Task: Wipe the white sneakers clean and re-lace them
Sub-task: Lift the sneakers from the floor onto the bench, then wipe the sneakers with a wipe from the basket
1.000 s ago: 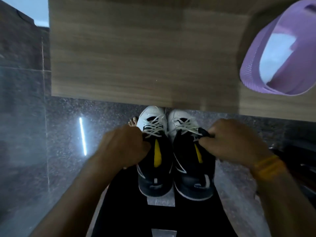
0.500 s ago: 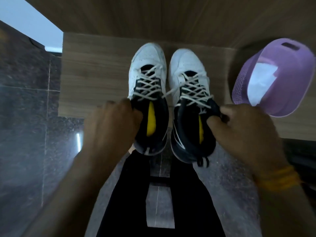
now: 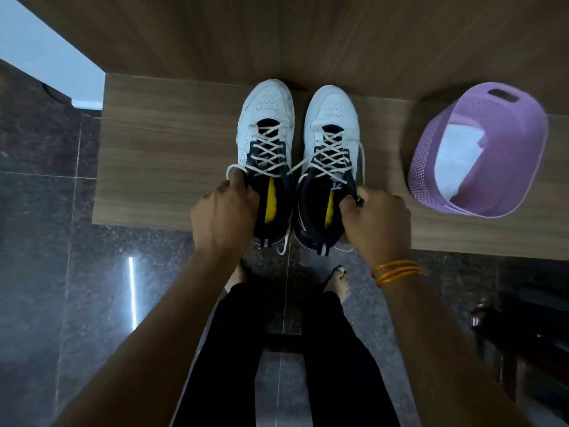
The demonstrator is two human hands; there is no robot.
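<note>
My left hand [image 3: 226, 215] and right hand [image 3: 374, 218] each clamp the dark collar of one laced white perforated sneaker, left [image 3: 268, 143] and right [image 3: 332, 149], side by side on the wood-grain bench [image 3: 160, 155], toes at twelve o'clock, a lilac plastic basket [image 3: 480, 149] at three o'clock.

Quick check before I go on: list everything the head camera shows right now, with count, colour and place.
White sneakers with dark collars and yellow insoles: two, side by side on the wooden shelf, toes pointing away, laces still threaded.
Wooden shelf: one, brown woodgrain, across the middle of the view.
Lilac perforated plastic basket: one, on the shelf right of the sneakers, tipped toward the camera.
White cloth: one, inside the basket.
Dark speckled stone floor: below the shelf.
Orange thread bracelet: on the right wrist.
Bare feet: two, on the floor, partly hidden.
Left hand: grip on the left sneaker's collar.
Right hand: grip on the right sneaker's collar.
</note>
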